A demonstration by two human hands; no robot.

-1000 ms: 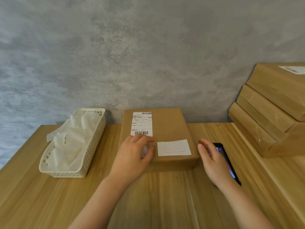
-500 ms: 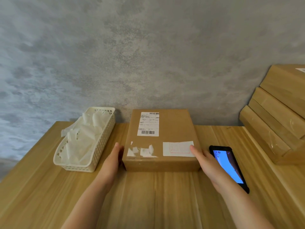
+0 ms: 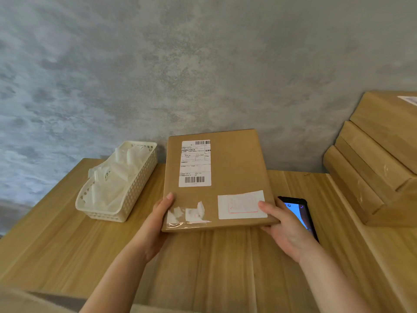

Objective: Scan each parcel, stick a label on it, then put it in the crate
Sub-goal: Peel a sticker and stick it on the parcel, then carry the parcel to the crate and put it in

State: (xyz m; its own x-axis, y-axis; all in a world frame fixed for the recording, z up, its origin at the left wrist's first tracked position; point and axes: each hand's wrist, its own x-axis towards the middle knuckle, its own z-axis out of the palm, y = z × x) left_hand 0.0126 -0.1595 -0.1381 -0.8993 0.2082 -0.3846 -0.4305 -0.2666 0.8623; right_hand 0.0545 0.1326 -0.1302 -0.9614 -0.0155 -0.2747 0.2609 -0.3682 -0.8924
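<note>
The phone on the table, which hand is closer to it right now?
Right. The right hand grips the parcel's near right corner, directly beside and partly in front of the phone. The left hand holds the parcel's near left corner, the whole box away.

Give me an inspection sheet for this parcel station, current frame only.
Surface: wooden table, bare wood near the front edge.
Job's things: parcel lifted at its near end, shipping label and white sticker on top; crate not in view.
Clutter: white basket of paper scraps; phone, screen lit; stacked boxes at right.
Grippers: left hand and right hand each grip a near corner of the parcel.
Cables: nothing seen.
Surroundings: grey wall.
</note>
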